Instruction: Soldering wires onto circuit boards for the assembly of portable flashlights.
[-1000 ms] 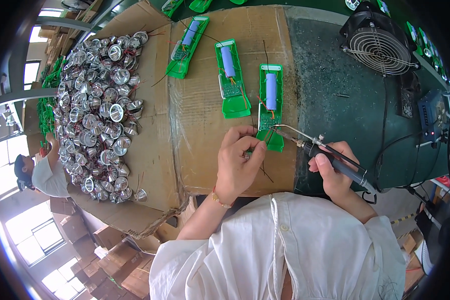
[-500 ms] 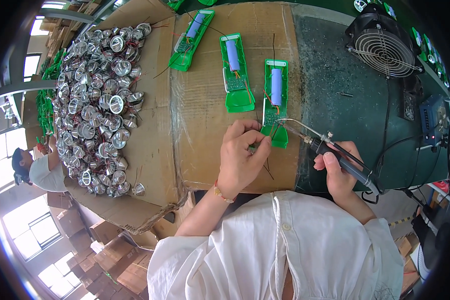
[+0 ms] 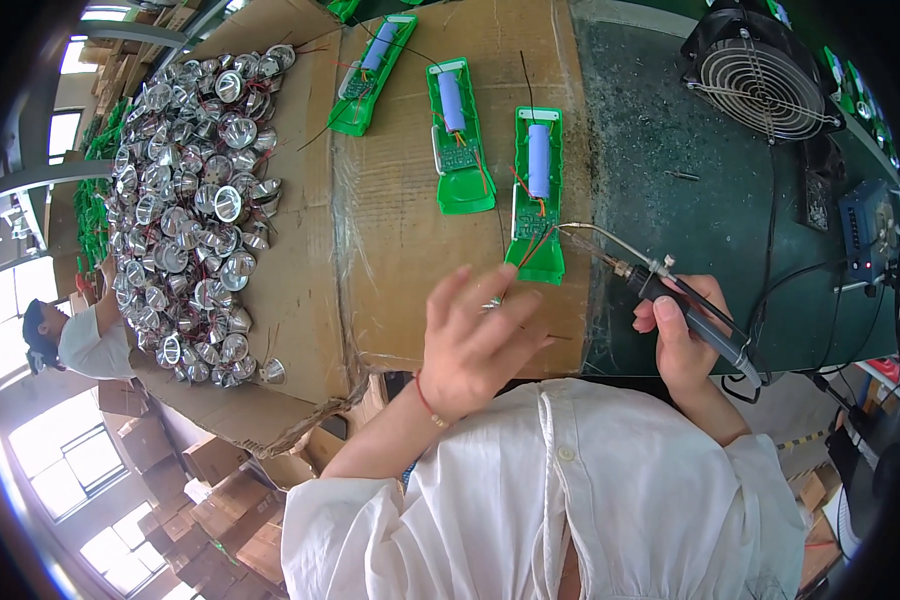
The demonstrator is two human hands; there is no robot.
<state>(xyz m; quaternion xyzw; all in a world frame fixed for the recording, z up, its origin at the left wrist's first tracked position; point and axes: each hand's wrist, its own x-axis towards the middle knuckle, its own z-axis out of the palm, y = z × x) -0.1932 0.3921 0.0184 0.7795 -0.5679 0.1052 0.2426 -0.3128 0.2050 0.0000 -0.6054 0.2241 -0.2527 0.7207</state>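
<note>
My right hand grips a black-handled soldering iron; its metal tip points left at the lower end of a green plastic housing holding a blue cylindrical cell and a small circuit board with red wires. My left hand hovers just below-left of that housing, fingers spread, pinching a thin wire and a small shiny part; what exactly it holds is partly hidden. Two more green housings with blue cells lie further left on the cardboard sheet.
A heap of several silver reflector cups covers the cardboard's left part. A black fan and a blue control box stand on the green bench at right. Another person works at far left. Cardboard boxes lie below.
My left hand has pulled back from the nearest green housing and opened its fingers. The soldering iron's tip stays by the housing's lower end.
</note>
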